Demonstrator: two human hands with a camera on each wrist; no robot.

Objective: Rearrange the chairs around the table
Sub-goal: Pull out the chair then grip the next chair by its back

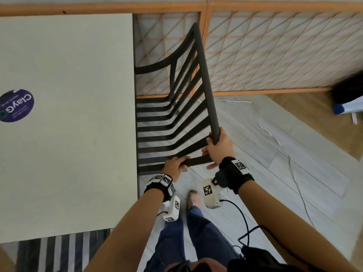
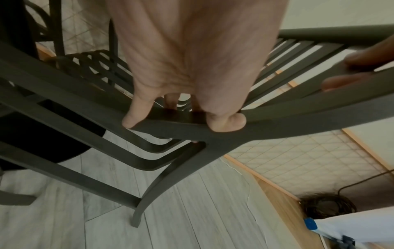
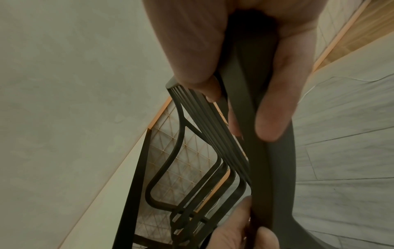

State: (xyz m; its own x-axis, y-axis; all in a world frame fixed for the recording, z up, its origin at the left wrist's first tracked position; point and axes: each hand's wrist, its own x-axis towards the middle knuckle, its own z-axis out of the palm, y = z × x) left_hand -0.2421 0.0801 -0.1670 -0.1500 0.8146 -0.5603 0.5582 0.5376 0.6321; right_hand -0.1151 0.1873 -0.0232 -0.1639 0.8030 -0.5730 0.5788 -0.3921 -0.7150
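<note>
Beside the table's right edge, dark grey slatted metal chair (image 1: 172, 118) sits with seat partly tucked under the pale rectangular tabletop (image 1: 64, 114), backrest toward the person. Right hand (image 1: 218, 152) wrapped round the near end of the round top rail; left hand (image 1: 173, 163) curled over the flat armrest bar, thumb and fingers clamped on it in the left wrist view. Two-handed hold at rail and arm likely gives leverage to drag or pivot the chair without tipping. Chair looks slightly tilted, but whether its legs are off the floor can't be told.

Around: wooden lattice screen (image 1: 275, 55) close behind the chair's far side, limits pushing that way. Thin white cable (image 1: 275, 134) trails across the grey plank floor (image 1: 255, 173) to the right, snag risk for legs. Purple round sticker (image 1: 16, 106) on the tabletop. Second striped chair seat (image 1: 64, 250) pokes out at the table's near edge. Person's own foot (image 1: 193, 199) just behind the chair.
</note>
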